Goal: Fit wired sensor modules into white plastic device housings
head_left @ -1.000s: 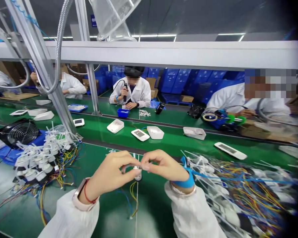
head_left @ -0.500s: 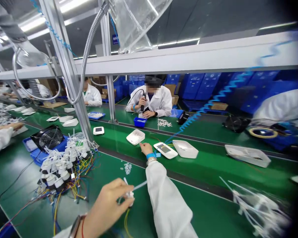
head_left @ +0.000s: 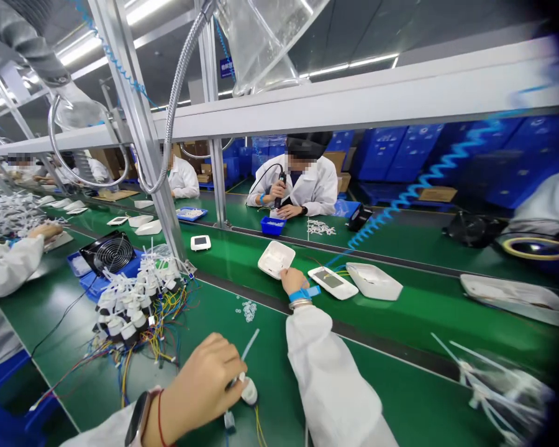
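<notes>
**Q: Location?**
A: Assembly line, green conveyor belt [head_left: 391, 326], aluminium frame overhead [head_left: 142, 118], and stacked blue crates [head_left: 382, 152] behind.

**Q: Left hand [head_left: 200, 385]?**
A: Bottom of view, with wristwatch and red thread. Fingers closed around a white fitting [head_left: 249, 391], gripping it low over the belt. A clear tube [head_left: 250, 345] rises from the fitting, and yellow wires [head_left: 259, 428] trail below it.

**Q: Right hand [head_left: 292, 280]?**
A: Blue wrist strap, at the belt's far side. Fingers loosely curled, holding nothing that shows, just beside an upturned white casing [head_left: 276, 259] and near a white display unit [head_left: 330, 282].

**Q: Stock on hand?**
A: One heap of white fittings with coloured wires [head_left: 137, 298] on the left, beside a grilled fan [head_left: 114, 253] on a blue tray [head_left: 90, 279]. Loose small white rings [head_left: 248, 310] lie on the belt. A second tangle of clear tubes [head_left: 505, 388] sits at the right edge.

**Q: Progress?**
A: Judging by the layout, the heap's fittings appear wired and tubed, while the one in hand is held apart from it. The casing and display unit lie separate, with no fitting visibly seated in them.
</notes>
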The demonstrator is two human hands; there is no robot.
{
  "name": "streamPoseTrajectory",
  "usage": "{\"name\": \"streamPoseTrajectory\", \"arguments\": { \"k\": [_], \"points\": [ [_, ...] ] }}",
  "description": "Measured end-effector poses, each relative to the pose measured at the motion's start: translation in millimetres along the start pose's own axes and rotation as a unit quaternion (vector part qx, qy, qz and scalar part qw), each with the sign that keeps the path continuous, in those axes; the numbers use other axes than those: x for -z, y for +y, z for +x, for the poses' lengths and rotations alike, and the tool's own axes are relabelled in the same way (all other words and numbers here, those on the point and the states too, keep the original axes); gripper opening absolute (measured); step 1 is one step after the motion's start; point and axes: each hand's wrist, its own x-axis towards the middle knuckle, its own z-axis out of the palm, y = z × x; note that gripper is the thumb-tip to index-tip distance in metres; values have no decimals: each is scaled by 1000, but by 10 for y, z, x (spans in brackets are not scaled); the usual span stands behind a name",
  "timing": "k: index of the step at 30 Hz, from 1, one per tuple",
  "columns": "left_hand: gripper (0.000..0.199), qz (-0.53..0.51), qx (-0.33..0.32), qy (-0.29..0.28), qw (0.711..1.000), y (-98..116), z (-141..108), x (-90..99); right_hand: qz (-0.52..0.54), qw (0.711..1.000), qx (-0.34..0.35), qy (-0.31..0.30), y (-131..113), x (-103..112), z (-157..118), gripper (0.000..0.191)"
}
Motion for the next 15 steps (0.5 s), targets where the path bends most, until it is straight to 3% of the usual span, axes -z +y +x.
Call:
{"name": "streamPoseTrajectory", "arguments": {
  "k": [2, 5, 9, 11, 13, 15],
  "points": [
    [11, 30, -11, -19, 999, 13, 15, 111, -13, 1000, 13, 10, 110, 43, -313, 39],
    [15, 46, -31, -108, 993, 3, 62, 292, -31, 999, 32, 9, 287, 47, -879, 40],
    [13, -61, 12, -242, 968, -133, 126, 458, -56, 998, 35, -11, 465, -10, -1604, 37],
    [19, -186, 33, -318, 929, -238, 130, 494, -77, 996, 37, -23, 527, -41, -1874, 37],
    [25, -315, 47, -381, 868, -333, 110, 508, -94, 994, 37, -36, 586, -42, -2073, 37],
    [27, -415, 57, -407, 812, -384, 78, 508, -98, 993, 25, -57, 639, 13, -2218, 36]
  ]
}}
